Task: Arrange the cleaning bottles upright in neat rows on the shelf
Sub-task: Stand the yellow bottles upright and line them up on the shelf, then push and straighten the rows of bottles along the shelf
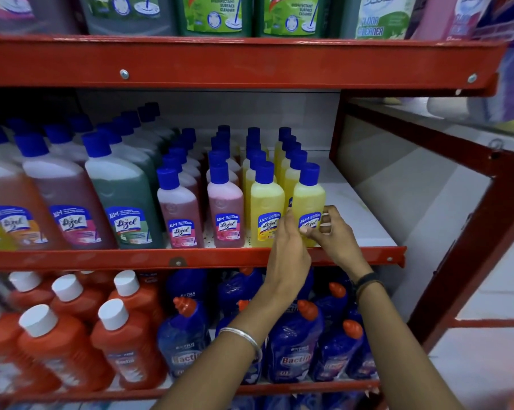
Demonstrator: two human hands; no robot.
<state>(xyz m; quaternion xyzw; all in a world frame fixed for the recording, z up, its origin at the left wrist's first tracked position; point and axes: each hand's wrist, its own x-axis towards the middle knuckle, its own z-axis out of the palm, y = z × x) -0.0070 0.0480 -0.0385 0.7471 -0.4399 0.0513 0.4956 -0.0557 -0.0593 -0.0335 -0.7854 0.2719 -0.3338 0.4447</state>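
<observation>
Right now the front-right yellow bottle (308,202) stands upright at the middle shelf (365,255) front edge, btwn both hands: right hand (335,232) & left hand (288,244) fingers closed round its label.

Small yellow bottle (308,202), blue-capped, stands upright at the shelf (365,232) front, rightmost row, five o'clock of centre.

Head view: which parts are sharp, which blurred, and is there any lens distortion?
Head view: the small yellow blue-capped bottle between the left hand and right hand is fairly sharp; the big orange white-capped bottles at lower left smear; the red metal shelf edge bows from the wide-angle lens.
</observation>
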